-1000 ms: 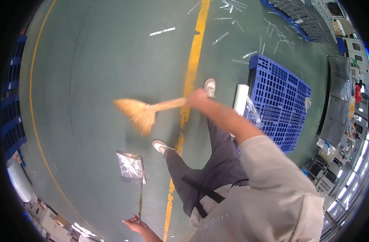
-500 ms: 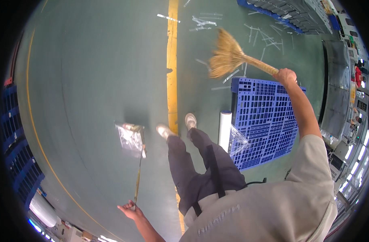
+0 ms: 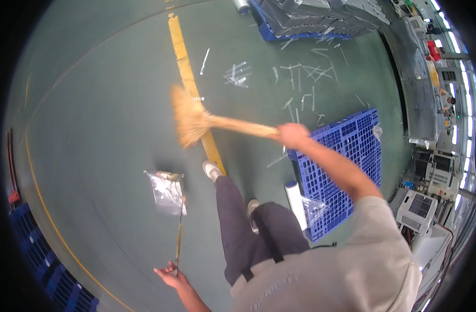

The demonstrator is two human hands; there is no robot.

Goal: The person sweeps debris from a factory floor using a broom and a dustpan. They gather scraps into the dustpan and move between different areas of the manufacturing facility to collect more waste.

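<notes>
broom (image 3: 209, 120) blurred | bright strip lights (image 3: 469, 104) far right | edges bowed, black

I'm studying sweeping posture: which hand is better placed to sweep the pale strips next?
Probably the right hand: it holds the broom and is nearer the pale strips. The left hand holds the dustpan handle, farther away.

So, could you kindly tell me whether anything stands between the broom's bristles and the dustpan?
Nothing visible does: only green floor shows between the bristles and the dustpan. The left shoe is nearby, but to the right of that gap.
</notes>
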